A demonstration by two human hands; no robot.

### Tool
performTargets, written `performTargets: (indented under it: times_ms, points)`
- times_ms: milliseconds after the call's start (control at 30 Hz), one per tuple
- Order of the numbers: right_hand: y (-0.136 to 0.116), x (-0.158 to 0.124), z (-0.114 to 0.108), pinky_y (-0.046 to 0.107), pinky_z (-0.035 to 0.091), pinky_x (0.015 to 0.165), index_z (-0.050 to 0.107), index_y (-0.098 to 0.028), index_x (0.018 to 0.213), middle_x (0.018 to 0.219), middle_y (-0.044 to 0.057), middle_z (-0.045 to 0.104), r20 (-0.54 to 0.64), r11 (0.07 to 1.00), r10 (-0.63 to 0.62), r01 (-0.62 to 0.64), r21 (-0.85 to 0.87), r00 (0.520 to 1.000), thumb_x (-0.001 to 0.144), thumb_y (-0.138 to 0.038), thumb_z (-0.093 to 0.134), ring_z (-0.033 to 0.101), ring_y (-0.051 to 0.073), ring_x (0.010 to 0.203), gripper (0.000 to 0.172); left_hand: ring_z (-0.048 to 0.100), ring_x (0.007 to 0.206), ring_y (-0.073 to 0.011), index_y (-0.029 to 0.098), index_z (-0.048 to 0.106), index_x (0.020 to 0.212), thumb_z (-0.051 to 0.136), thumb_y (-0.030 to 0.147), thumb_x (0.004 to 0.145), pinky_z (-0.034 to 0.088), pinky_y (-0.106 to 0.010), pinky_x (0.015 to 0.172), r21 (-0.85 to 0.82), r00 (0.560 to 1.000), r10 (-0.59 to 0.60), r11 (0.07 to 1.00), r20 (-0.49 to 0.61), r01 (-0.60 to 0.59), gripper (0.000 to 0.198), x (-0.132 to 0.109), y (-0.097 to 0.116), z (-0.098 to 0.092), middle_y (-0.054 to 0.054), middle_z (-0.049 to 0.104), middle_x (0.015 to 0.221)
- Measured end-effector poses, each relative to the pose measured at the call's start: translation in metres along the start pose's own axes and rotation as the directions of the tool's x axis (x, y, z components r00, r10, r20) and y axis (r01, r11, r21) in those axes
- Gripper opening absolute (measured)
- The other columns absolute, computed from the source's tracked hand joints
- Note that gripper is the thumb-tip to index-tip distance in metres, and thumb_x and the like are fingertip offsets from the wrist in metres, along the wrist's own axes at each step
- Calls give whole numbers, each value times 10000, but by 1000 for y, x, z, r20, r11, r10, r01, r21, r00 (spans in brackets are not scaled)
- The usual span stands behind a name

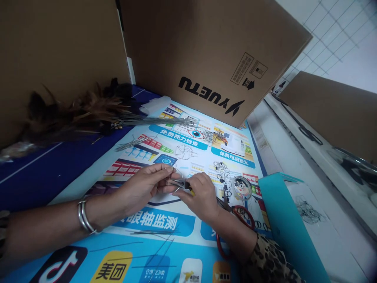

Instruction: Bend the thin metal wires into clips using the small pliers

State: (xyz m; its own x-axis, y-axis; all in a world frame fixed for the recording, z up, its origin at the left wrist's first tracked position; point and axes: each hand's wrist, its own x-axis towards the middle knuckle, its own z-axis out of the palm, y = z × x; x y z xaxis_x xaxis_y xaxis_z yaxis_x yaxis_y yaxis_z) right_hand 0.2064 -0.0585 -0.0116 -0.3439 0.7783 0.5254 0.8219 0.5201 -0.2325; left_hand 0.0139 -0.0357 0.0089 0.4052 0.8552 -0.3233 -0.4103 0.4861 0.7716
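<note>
My left hand (pixel 144 188) and my right hand (pixel 200 194) meet over a printed poster (pixel 165 224) on the table. The left fingers pinch a thin bent wire (pixel 176 184). The right hand is closed round small pliers (pixel 179 183) whose tip grips that wire. A silver bangle (pixel 84 216) circles my left wrist. A leopard-print sleeve (pixel 271 259) covers my right forearm.
A bundle of brown feathers (pixel 79 114) with straight wires (pixel 159 122) lies at the back left. Red-handled scissors (pixel 235 220) and bent wire shapes (pixel 220 173) lie to the right. A teal folder (pixel 282 220) and cardboard boxes (pixel 212 55) border the area.
</note>
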Motion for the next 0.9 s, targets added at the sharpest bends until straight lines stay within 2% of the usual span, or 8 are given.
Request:
performTargets:
  times_ms: [100,300,500,767,900]
  points:
    - [0,-1,0,327,435,712,610,-173,795,775,75,636,-8,1000,-15,15,12,1000,875,-615,578,576,204,794,450,644,701,-122,156,642,837,777,319,788,556,-207,660,7,1000,-11,1000,0,11,217,-1,1,1,-29,697,871]
    - [-1,2,-1,329,433,700,603,-178,794,762,71,630,-16,999,-44,45,30,999,868,-617,585,564,197,767,446,613,688,-106,153,652,824,724,321,844,508,-154,575,19,997,45,999,-63,-44,184,4,0,1,-34,687,822]
    - [-4,4,0,333,428,688,581,-194,779,761,65,613,-27,1000,-21,21,21,999,844,-629,608,549,197,752,440,634,709,-120,161,661,864,716,329,851,540,-202,645,5,998,52,999,-24,-52,178,6,-8,1,-38,692,908]
    - [-2,2,-2,329,413,679,580,-193,768,720,51,599,-46,998,-58,57,-20,997,868,-559,626,540,189,728,383,631,687,-110,165,648,850,724,327,837,507,-171,586,9,998,-11,1000,-69,12,180,3,-5,1,-34,703,886]
    - [6,2,-5,339,417,709,575,-201,772,753,62,621,-18,998,-55,55,-20,998,878,-562,611,554,200,768,378,578,600,-103,171,635,808,717,316,834,473,-186,556,11,998,-59,998,-6,59,169,2,-4,-3,0,649,709]
